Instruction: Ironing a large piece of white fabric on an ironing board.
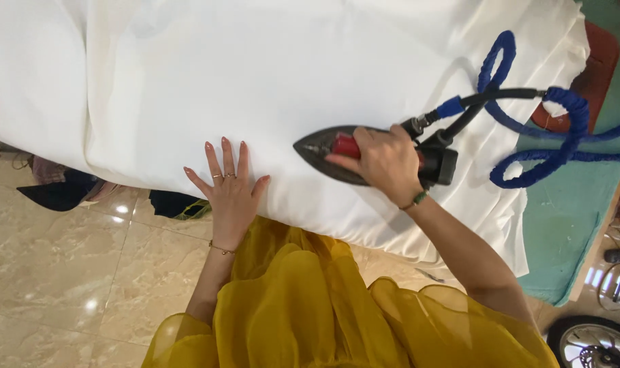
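While the right hand (386, 162) clenches the iron (330, 151) by its red handle near the board's near edge, the left hand (231, 194) lies flat, fingers spread, on soft, limp white cloth (255, 75); the iron looks heavy.

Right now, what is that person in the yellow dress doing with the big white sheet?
The person is ironing. Their right hand grips the red handle of a dark, pointed metal iron, which sits on the wide white cloth spread over the table. Their left hand lies flat on the cloth near its front edge, fingers spread. A blue wrapped hose loops away from the back of the iron, over a green pad.
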